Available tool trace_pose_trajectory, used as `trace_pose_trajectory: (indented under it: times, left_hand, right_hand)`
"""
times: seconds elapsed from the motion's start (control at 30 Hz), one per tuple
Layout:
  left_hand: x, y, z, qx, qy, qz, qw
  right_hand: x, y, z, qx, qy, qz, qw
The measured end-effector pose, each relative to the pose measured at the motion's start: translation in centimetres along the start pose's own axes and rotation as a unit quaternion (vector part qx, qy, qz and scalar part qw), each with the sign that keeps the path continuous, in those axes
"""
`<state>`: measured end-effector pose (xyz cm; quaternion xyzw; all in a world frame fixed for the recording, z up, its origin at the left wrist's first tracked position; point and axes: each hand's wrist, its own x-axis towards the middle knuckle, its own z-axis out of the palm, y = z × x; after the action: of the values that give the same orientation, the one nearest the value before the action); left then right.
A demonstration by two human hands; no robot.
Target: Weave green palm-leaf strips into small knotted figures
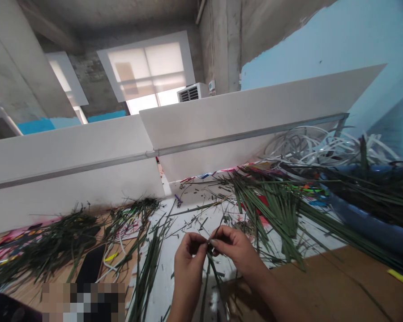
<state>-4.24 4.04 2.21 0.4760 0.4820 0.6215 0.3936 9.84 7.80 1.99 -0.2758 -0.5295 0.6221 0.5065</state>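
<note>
My left hand (191,256) and my right hand (231,245) meet at the lower middle, thumbs and fingertips pinched together. Between them they hold long, thin green leaf strips (213,267), whose ends hang down toward me. The exact point where the strips cross is hidden by my fingertips. To the left of my left hand lies a bundle of green leaf strips (149,271). Beyond my right hand, a larger fan of green leaf strips (282,210) spreads over the white table surface (174,232).
A blue tub (349,219) heaped with dark leaves stands at the right, below coiled white strapping (312,143). Dark leaf scraps (67,246) pile up at the left near a phone (91,267) and a white cable (121,241). White panels (248,116) rise behind; brown cardboard (342,286) lies front right.
</note>
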Motion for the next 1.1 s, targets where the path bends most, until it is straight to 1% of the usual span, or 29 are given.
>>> trace_pose_trajectory:
  times: [0.1,0.27,0.37,0.43,0.5,0.6,0.67,0.8,0.9,1.0,1.1]
  left_hand:
    - [0.3,0.1,-0.2,-0.017,-0.028,-0.004,0.999]
    - [0.6,0.4,-0.6,-0.015,-0.068,-0.003,0.998]
    - [0.5,0.6,-0.7,-0.005,-0.095,0.012,0.995]
    - [0.5,0.8,-0.8,-0.004,-0.092,0.010,0.996]
    - [0.4,1.0,-0.6,-0.017,-0.075,-0.018,0.997]
    - [0.1,1.5,-0.3,-0.054,-0.054,-0.072,0.995]
    - [0.0,1.6,-0.1,-0.067,-0.051,-0.087,0.993]
    - [0.2,1.3,-0.3,-0.042,-0.043,-0.083,0.995]
    - [0.6,0.7,-0.4,-0.029,-0.031,-0.083,0.996]
    - [0.8,0.2,-0.4,-0.013,-0.032,-0.081,0.996]
    - [0.5,-0.1,-0.3,0.032,-0.060,-0.066,0.995]
  right_hand:
    - [0.2,0.2,-0.3,0.023,0.007,0.001,1.000]
    - [0.3,0.0,-0.6,0.016,0.028,0.004,0.999]
    - [0.5,0.0,-0.8,0.019,0.044,0.001,0.999]
    - [0.6,0.3,-0.8,0.015,0.048,0.000,0.999]
    - [0.6,0.6,-0.8,0.012,0.043,0.013,0.999]
    - [0.7,1.0,-0.6,0.029,0.036,0.054,0.997]
    - [0.7,1.0,-0.5,0.031,0.037,0.062,0.997]
    - [0.5,0.5,-0.6,-0.010,0.063,0.033,0.997]
    - [0.4,0.2,-0.6,-0.008,0.078,0.010,0.997]
    - [0.1,0.0,-0.5,-0.042,0.070,-0.030,0.996]
    - [-0.3,-0.3,-0.2,-0.123,0.050,-0.086,0.987]
